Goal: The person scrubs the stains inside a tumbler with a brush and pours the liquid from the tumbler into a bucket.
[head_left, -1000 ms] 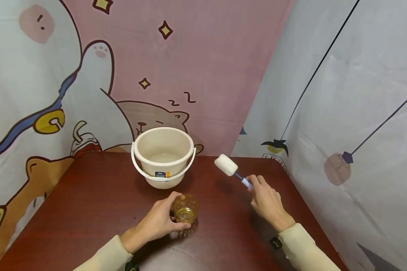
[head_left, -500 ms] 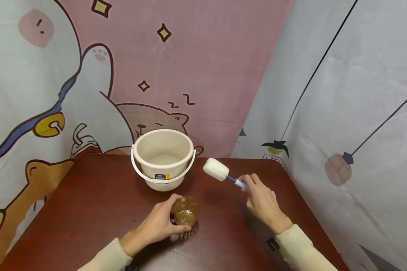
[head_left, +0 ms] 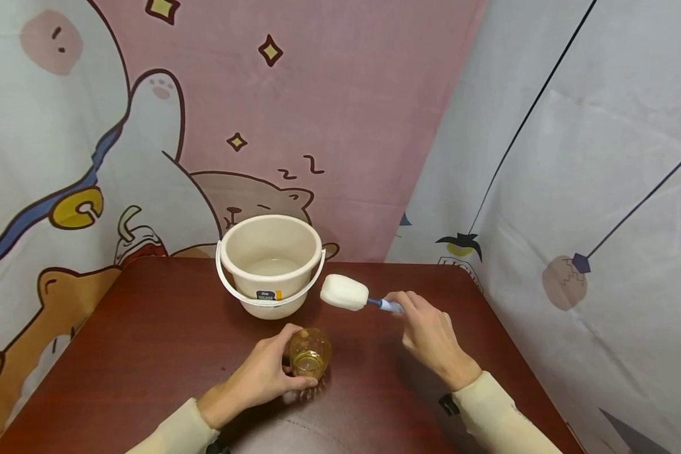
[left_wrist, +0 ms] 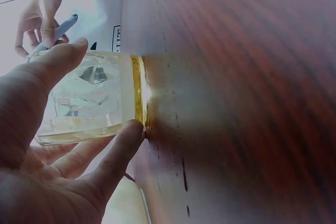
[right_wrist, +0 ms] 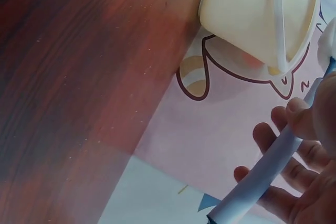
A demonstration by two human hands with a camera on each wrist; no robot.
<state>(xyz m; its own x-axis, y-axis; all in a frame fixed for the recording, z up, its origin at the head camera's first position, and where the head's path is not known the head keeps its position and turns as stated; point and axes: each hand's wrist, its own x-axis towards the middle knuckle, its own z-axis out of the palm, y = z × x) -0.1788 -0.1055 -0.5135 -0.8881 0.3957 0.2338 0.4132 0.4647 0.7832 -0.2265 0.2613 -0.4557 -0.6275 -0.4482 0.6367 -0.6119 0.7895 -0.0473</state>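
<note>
An amber-tinted glass stands upright on the table, gripped round its side by my left hand. In the left wrist view the thumb and fingers lie on opposite sides of the faceted glass. My right hand holds a sponge brush by its light blue handle, raised above the table. Its white sponge head points left, just right of the bucket and above and right of the glass, touching neither.
A cream bucket with its handle hanging down in front stands at the back of the brown table, with what looks like water inside. Behind the table hangs a pink and white cartoon cloth; pale cloth borders the right side.
My right hand has moved left with the brush, bringing the sponge head closer to the bucket and the glass. The brush has turned nearer to level. My left hand keeps its grip on the glass.
</note>
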